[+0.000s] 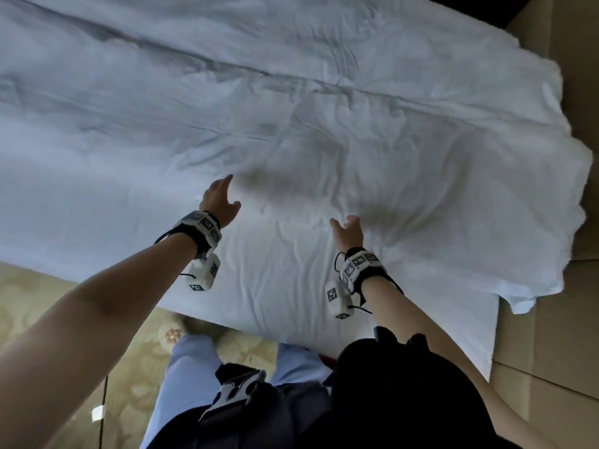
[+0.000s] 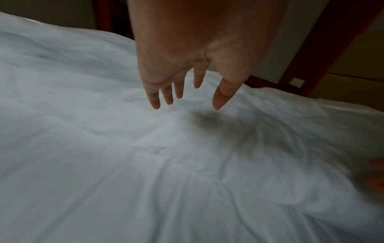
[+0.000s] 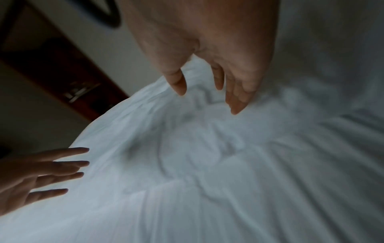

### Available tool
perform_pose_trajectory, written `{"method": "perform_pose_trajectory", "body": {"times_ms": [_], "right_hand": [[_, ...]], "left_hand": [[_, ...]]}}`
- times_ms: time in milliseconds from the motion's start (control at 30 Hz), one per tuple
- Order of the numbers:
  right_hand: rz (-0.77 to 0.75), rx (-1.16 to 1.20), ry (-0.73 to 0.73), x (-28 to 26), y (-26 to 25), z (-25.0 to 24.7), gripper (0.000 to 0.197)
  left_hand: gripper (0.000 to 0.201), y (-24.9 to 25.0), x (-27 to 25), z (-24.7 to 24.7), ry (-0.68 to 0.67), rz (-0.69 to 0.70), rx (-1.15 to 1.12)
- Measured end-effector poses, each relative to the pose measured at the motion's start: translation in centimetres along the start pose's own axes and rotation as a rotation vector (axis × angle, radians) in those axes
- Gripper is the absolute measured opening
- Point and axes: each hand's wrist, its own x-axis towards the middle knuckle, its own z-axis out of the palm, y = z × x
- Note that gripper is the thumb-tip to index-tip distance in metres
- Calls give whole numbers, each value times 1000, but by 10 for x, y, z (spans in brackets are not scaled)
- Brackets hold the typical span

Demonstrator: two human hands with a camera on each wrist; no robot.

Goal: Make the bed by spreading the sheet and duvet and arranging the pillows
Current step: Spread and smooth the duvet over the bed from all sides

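Your left hand [image 1: 220, 197] and right hand [image 1: 348, 233] hover spread and empty over the white duvet [image 1: 291, 124], whose rumpled patch lies directly ahead between them, slightly nearer your right hand, its long axis running left to right.

Patterned beige carpet [image 1: 136, 345] lower left of head view; my light blue trousers [image 1: 191, 377] over it. Tan panelling [image 1: 547, 351] fills the right edge. Dark red-brown wood frame [image 2: 311, 54] upper right in left wrist view.
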Motion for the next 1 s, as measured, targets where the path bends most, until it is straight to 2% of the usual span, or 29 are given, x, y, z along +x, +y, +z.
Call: {"method": "perform_pose_trajectory", "body": {"times_ms": [300,467,533,767,1000], "right_hand": [[-361,-277,-168,-125,-151,241,66],[-495,-346,-254,-183,-227,358,64],[-559,-377,-280,-204,-257,402,64],[-702,-520,-310,-239,-318,502,68],[-797,-570,-337,-248,-401,603,70]], "left_hand": [[69,-272,-45,-185,216,-175,-95],[68,-372,-73,-272,306,-284,-127],[68,-408,-80,-299,329,-328,-128],[73,-469,-78,-354,368,-359,61],[74,-538,-45,-436,334,-395,128]]}}
